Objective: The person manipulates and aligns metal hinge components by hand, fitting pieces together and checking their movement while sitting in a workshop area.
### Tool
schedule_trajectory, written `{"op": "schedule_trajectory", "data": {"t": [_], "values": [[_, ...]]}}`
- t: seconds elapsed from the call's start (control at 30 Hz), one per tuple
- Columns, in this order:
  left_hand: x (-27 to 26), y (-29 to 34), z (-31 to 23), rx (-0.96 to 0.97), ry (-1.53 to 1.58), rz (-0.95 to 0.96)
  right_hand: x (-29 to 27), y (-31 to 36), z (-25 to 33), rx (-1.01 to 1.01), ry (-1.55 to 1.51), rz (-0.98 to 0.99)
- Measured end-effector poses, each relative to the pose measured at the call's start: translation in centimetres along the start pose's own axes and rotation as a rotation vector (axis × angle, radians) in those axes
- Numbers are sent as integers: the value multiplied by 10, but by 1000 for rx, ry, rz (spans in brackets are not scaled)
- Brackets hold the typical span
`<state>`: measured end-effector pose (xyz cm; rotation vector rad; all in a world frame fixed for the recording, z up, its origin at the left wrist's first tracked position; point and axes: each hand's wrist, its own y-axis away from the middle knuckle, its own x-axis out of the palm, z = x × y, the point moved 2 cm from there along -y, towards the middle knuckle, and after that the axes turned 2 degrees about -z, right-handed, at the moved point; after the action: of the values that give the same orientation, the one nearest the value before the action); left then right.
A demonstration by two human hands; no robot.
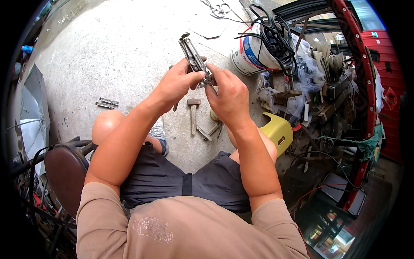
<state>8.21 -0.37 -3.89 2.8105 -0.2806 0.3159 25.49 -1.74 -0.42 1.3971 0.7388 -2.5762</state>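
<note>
Out in front of me, both hands hold a long, narrow, silvery metal hinge-like part, tilted with its far end up and to the left. My left hand is closed round its left side, thumb on the near portion. The fingers of my right hand pinch its near right end. Below, on the concrete, lies a hammer with a wooden handle. Partly hidden behind my left hand is a brown stick-like thing; I cannot tell whether it is held. More metal pieces lie right of the hammer.
Similar metal parts lie left of my knee. A white bucket with black cables stands ahead right, beside piled scrap. A yellow-green plastic stool is by my right leg. To the left are a round brown seat and grey umbrella.
</note>
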Motion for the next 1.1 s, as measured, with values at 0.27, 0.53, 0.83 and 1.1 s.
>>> {"op": "schedule_trajectory", "data": {"t": [0.27,0.53,0.83,1.1], "values": [[-6,-11,24,103,-183,55,1,2,3,-67,97,84],[-4,-6,14,7,-334,48,0,0,6,-68,90,106],[-6,-3,17,-30,-462,152,4,3,1,-50,10,110],[-9,3,14,52,-402,295,-2,3,-1,-95,18,235]]}}
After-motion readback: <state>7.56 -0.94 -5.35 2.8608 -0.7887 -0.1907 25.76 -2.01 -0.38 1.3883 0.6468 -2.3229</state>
